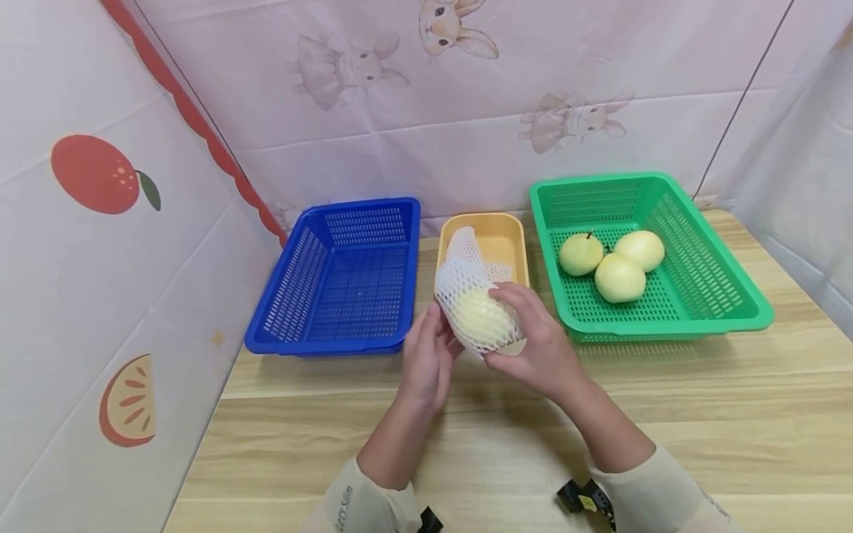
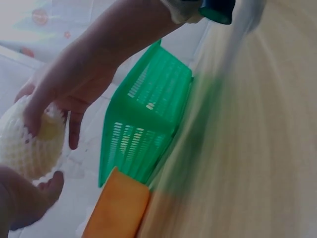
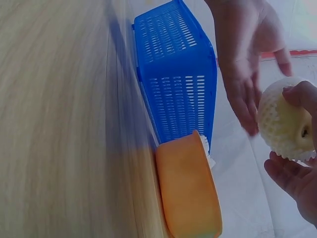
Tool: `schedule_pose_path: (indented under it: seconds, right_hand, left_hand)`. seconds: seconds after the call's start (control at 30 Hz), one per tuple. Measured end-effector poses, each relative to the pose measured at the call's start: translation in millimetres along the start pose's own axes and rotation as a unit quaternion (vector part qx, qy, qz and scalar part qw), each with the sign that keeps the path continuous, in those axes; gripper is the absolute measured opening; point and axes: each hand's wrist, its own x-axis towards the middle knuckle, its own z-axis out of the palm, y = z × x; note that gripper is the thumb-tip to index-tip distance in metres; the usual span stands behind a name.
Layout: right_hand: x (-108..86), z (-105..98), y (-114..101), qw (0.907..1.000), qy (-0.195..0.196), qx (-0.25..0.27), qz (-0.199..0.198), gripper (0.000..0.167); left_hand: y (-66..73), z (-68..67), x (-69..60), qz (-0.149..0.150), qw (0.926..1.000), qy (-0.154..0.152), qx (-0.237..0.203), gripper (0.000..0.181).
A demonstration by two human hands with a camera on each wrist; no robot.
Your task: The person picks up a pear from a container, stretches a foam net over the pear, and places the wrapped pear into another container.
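Note:
A pale yellow pear (image 1: 481,314) sits inside a white foam net sleeve (image 1: 460,266), whose loose end stretches up past the fruit over the tray. My right hand (image 1: 543,348) grips the pear through the sleeve, thumb and fingers on either side. In the right wrist view, the pear's dark-spotted end (image 3: 304,131) shows bare at the sleeve's opening. My left hand (image 1: 426,359) is close by on the left with its fingers fairly straight. The right wrist view shows that left hand (image 3: 242,64) beside the sleeve, not curled round it.
A blue basket (image 1: 333,344) stands at the left. Between the baskets is an orange-yellow tray (image 1: 509,229) with white netting (image 1: 497,272) in it. The green basket (image 1: 706,326) at the right holds three bare pears (image 1: 620,277). A printed cloth backs the wooden table (image 1: 493,444).

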Motion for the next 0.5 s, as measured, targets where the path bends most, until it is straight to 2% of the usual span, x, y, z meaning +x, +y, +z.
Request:
schedule_pose_path:
  seconds: [0.07, 0.17, 0.3, 0.5]
  right_hand:
    - [-0.4, -0.1, 0.2, 1.0000, -0.001, 0.000, -0.001, 0.084]
    - [-0.7, -0.7, 0.6, 0.9999, -0.012, 0.002, 0.008, 0.083]
    - [-0.7, -1.7, 0.0, 0.9996, -0.026, 0.002, 0.015, 0.082]
    - [-0.1, -1.5, -1.3, 0.9997, -0.023, 0.002, 0.008, 0.081]
  left_hand:
    - [2.2, -1.9, 3.5, 0.018, 0.9989, 0.042, -0.006, 0.034]
    - [4.6, -3.8, 7.5, 0.019, 0.9967, 0.078, -0.008, 0.022]
    - [7.5, -5.1, 8.4, 0.009, 0.9959, 0.090, 0.005, 0.016]
    - [9.0, -5.6, 7.9, 0.027, 0.9941, 0.104, -0.016, 0.004]
